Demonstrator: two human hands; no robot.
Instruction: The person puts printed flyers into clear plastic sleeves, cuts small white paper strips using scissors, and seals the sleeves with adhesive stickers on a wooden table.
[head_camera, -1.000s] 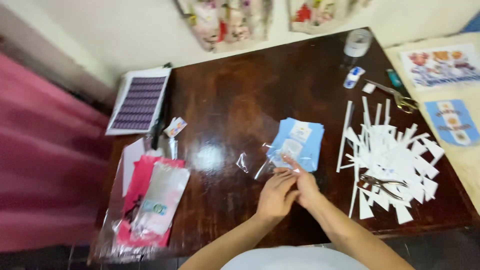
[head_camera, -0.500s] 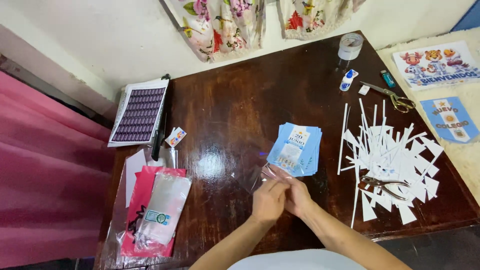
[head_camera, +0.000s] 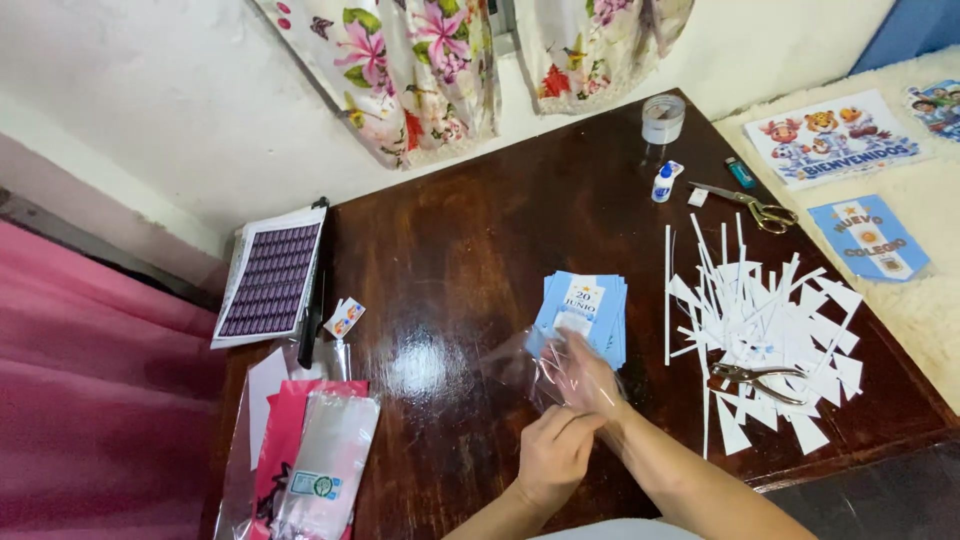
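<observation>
From the head view I see both hands low in the centre of the frame, over the dark wooden table (head_camera: 450, 260). Compared with the picture a second ago, when the hands pinched something small near the lower edge of the blue stack, and the one half a second ago, when they sat pressed together just below it, the right hand (head_camera: 590, 380) has now reached up so its fingers lie at the bottom edge of the stack of light blue cards (head_camera: 585, 312), while the clear plastic sleeve (head_camera: 530, 365) is spread wider between the hands. I read that as the sleeve having been opened up beside the cards.

The left hand (head_camera: 552, 458) is curled, its fingers closed on the lower end of the sleeve. The right hand's fingers are bent and partly inside or behind the clear film; I cannot tell whether they pinch the sleeve, a card, or both.

Right of centre lies a heap of white paper strips (head_camera: 770, 320) with a metal hole punch (head_camera: 765, 380) on it. Scissors (head_camera: 755, 208) and a small glue bottle (head_camera: 662, 183) sit in the upper right. A pack of clear bags (head_camera: 325, 470) lies lower left.
</observation>
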